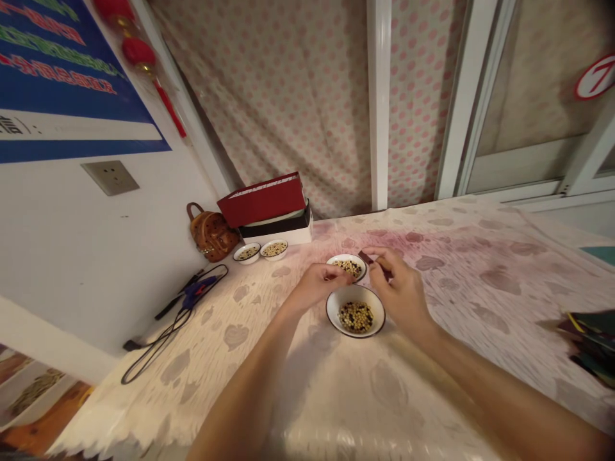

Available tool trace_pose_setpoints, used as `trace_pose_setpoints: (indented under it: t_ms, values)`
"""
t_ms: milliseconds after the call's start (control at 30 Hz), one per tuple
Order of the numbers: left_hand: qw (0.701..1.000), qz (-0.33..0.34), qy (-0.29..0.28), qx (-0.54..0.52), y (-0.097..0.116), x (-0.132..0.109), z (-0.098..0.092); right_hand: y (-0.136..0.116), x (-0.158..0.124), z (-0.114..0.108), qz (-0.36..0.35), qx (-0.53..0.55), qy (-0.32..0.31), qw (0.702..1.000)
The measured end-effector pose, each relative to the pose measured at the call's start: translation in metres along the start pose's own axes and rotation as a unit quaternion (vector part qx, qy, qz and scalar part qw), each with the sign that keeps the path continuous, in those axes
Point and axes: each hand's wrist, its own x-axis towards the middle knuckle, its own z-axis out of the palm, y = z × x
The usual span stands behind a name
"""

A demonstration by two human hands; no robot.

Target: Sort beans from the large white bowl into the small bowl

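Observation:
Two white dark-rimmed bowls of mixed yellow and black beans stand one behind the other: a larger near bowl (355,315) and a smaller far bowl (346,264). My left hand (321,285) reaches over the left side of the small bowl, its fingers curled together at the beans; what they hold, if anything, is hidden. Right of the small bowl, my right hand (396,282) is closed around a small dark reddish-brown object (366,258), which shows between thumb and fingers near the bowl's rim.
Two more small bowls, a left one (246,253) and a right one (274,250), stand before stacked boxes (276,218). A brown mini backpack (214,234) leans by the wall. A blue tool with a cord (196,291) lies left; dark cloth (596,342) lies far right.

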Motion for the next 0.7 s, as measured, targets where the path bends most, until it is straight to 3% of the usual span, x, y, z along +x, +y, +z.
trace_pose_setpoints:
  t_ms: [67,133,300,400,533,700]
  values:
    - [0.993,0.007,-0.034,0.11,0.001,-0.002,-0.005,0.001,0.002,-0.001,0.0,0.004,0.007,1.0]
    - [0.983,0.013,-0.03,0.179,-0.001,-0.001,-0.007,0.002,0.003,-0.002,0.004,0.008,0.007,1.0]
    - [0.942,0.005,0.068,0.328,-0.009,0.018,-0.015,0.003,0.003,-0.001,0.009,0.017,0.004,1.0]
    - [0.906,-0.018,0.082,0.414,-0.009,0.034,-0.02,0.004,0.003,0.0,0.007,0.019,0.005,1.0]
    - [0.879,-0.042,0.062,0.471,-0.008,0.052,-0.014,0.006,0.003,0.0,0.008,0.009,0.0,1.0]
    - [0.88,-0.041,0.068,0.468,-0.012,0.064,-0.002,0.006,0.004,0.0,0.005,0.003,-0.001,1.0]
